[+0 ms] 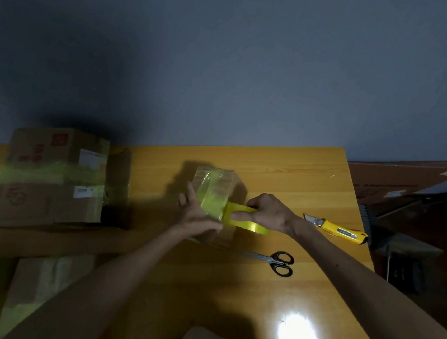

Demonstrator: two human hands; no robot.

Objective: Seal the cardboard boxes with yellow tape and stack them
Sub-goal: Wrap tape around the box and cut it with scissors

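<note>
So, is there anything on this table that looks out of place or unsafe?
Only the utility knife: it lies on the table close to the right hand holding the tape roll, its metal tip seemingly extended toward the small box. Otherwise nothing stands out.

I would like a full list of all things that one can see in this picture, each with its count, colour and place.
small cardboard box: one, brown, partly covered in yellow tape, middle of the table
tape roll: one, yellow, against the small box's right side
utility knife: one, yellow and black, on the table, right of the roll
scissors: one pair, black handles, on the table, nearer than the knife
stacked boxes: seemingly two, brown with yellow tape, table's left end
lower boxes: count unclear, brown, below the table's left side
table: one, orange-yellow wood
left hand: rests on the small box
right hand: grips the tape roll
</note>
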